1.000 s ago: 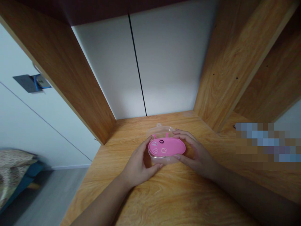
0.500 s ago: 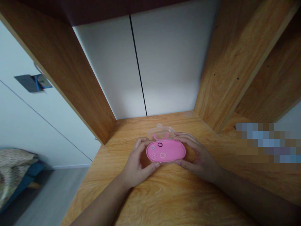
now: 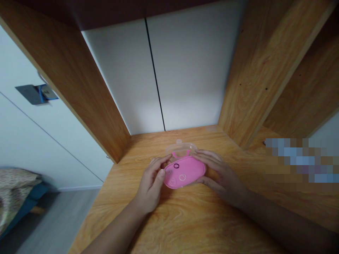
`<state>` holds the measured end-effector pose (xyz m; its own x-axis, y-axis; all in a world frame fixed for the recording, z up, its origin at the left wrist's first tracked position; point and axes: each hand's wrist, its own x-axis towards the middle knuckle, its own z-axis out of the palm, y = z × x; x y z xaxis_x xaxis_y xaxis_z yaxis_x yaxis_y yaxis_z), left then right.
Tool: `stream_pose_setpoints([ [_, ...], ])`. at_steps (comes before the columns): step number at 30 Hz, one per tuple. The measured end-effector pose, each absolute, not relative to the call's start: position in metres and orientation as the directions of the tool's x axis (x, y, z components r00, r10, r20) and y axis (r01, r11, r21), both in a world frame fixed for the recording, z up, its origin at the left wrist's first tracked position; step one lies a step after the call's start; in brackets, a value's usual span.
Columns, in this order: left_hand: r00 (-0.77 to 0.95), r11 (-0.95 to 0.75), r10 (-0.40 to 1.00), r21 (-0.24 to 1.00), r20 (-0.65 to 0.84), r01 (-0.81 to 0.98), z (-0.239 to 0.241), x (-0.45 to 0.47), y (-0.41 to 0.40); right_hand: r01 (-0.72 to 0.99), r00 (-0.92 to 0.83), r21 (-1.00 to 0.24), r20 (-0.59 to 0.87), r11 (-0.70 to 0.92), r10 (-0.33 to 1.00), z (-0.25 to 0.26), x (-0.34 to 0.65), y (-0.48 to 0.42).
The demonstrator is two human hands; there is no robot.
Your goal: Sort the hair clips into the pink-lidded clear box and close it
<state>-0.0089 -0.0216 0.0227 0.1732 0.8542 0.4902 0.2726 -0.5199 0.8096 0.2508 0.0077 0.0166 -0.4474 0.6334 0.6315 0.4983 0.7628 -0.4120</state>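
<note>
A pink oval tray [image 3: 189,169] lies in front of me, slanted with its left end nearer me. One dark ring [image 3: 176,165] and several pale rings, which look like hair ties, are on it. My left hand [image 3: 151,181] grips the tray's left end, thumb on the rim and fingers behind. My right hand [image 3: 219,173] is curled round the right end, fingers along the far side and thumb at the near side. Behind the tray, a clear plastic lid [image 3: 194,145] with a pink handle [image 3: 181,155] lies open. What is under the tray is mostly hidden.
The wooden desktop [image 3: 185,225] spreads around my hands. Wooden uprights stand at left [image 3: 106,130] and right [image 3: 246,116], with a white back panel [image 3: 190,77] between them. A patterned cloth [image 3: 16,194] is at lower left; a blurred-out patch covers the right.
The pink tray has turned and tilted, its left end coming nearer me. My left thumb has moved from the near edge to the left end. The rings have shifted; my right hand has barely moved.
</note>
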Motion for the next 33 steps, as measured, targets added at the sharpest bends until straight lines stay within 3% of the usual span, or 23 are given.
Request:
stream_pose_setpoints([
  [5, 0.148, -0.384, 0.923, 0.863, 0.354, 0.328, 0.025, -0.008, -0.022, 0.484, -0.514, -0.360, 0.621, 0.798, 0.592, 0.016, 0.248, 0.004],
  [11, 0.072, -0.164, 0.985, 0.983, 0.158, 0.079, 0.021, -0.004, -0.019, 0.488, -0.536, -0.341, 0.609, 0.803, 0.584, 0.018, 0.245, 0.000],
  [17, -0.142, -0.142, 0.980, 0.990, 0.139, -0.010, 0.014, -0.028, 0.004, 0.504, -0.495, -0.376, 0.612, 0.777, 0.617, 0.018, 0.248, 0.001],
  [21, -0.415, -0.230, 0.873, 0.966, 0.257, 0.115, 0.013, -0.062, 0.026, 0.518, -0.452, -0.412, 0.613, 0.750, 0.648, 0.018, 0.250, 0.003],
  [24, -0.533, -0.173, 0.796, 0.951, 0.288, 0.256, 0.011, -0.085, 0.037, 0.524, -0.435, -0.425, 0.612, 0.738, 0.661, 0.019, 0.250, 0.004],
  [29, -0.514, 0.053, 0.824, 0.870, 0.239, 0.490, 0.006, -0.101, 0.042, 0.533, -0.424, -0.445, 0.595, 0.720, 0.682, 0.018, 0.250, 0.006],
  [33, -0.447, 0.060, 0.850, 0.791, 0.279, 0.608, 0.005, -0.096, 0.039, 0.542, -0.423, -0.455, 0.579, 0.706, 0.697, 0.016, 0.250, 0.008],
])
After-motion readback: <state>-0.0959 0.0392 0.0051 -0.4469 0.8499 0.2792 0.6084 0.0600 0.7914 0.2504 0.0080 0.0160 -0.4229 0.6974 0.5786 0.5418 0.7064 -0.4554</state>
